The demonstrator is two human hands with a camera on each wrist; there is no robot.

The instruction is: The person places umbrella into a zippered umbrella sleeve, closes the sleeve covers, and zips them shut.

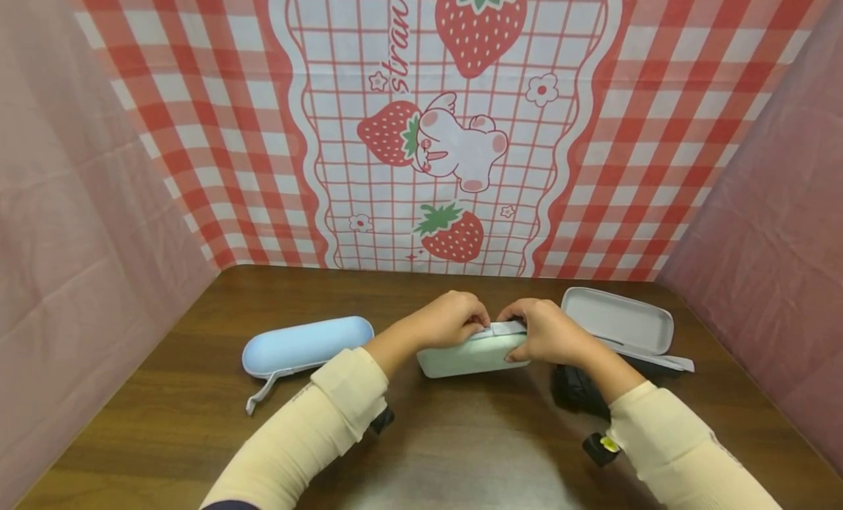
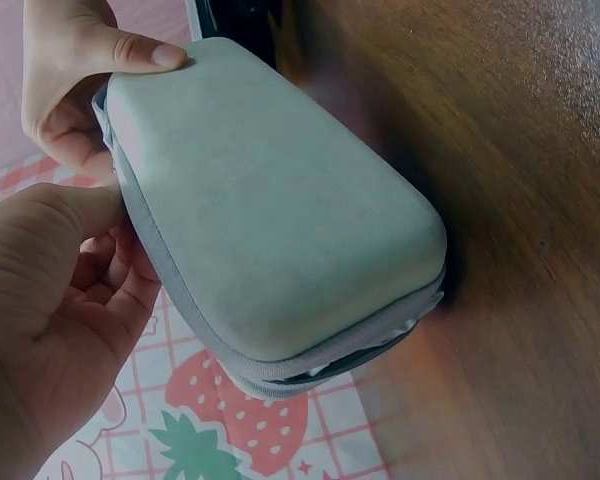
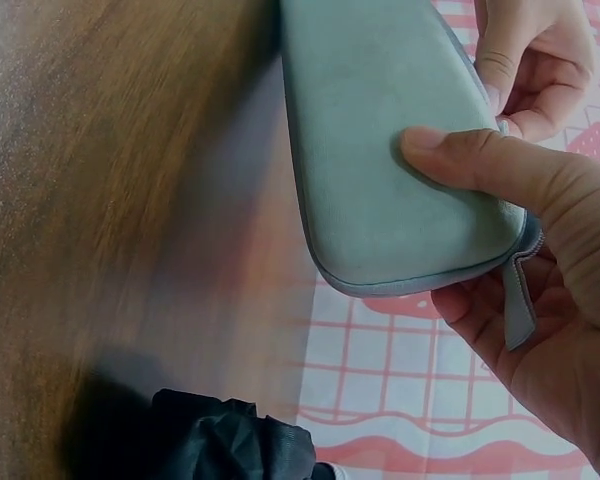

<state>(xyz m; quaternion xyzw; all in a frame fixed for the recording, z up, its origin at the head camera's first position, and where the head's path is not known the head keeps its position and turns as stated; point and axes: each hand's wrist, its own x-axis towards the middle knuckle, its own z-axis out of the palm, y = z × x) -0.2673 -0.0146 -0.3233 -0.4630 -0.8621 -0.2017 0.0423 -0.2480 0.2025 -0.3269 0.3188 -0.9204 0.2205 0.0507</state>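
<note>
A pale green zippered case (image 1: 469,360) stands on its long edge on the wooden table, its zip seam uppermost. My right hand (image 1: 552,333) grips its right end, with the thumb (image 3: 450,150) pressed on the green face and the other fingers behind. At the top seam, my left hand (image 1: 454,318) pinches the zipper pull between thumb and fingers; the pull itself is mostly hidden. The left wrist view shows the seam (image 2: 350,358) parted at the case's left end. A grey strap (image 3: 518,305) hangs at the right end, where the seam looks closed.
To the left lies a light blue case (image 1: 306,345) with a grey strap (image 1: 262,393). A grey-lined case (image 1: 619,320) sits with its lid up at the right. Bunched black fabric (image 1: 578,389) lies beside it. A strawberry-print cloth (image 1: 435,129) hangs behind the table.
</note>
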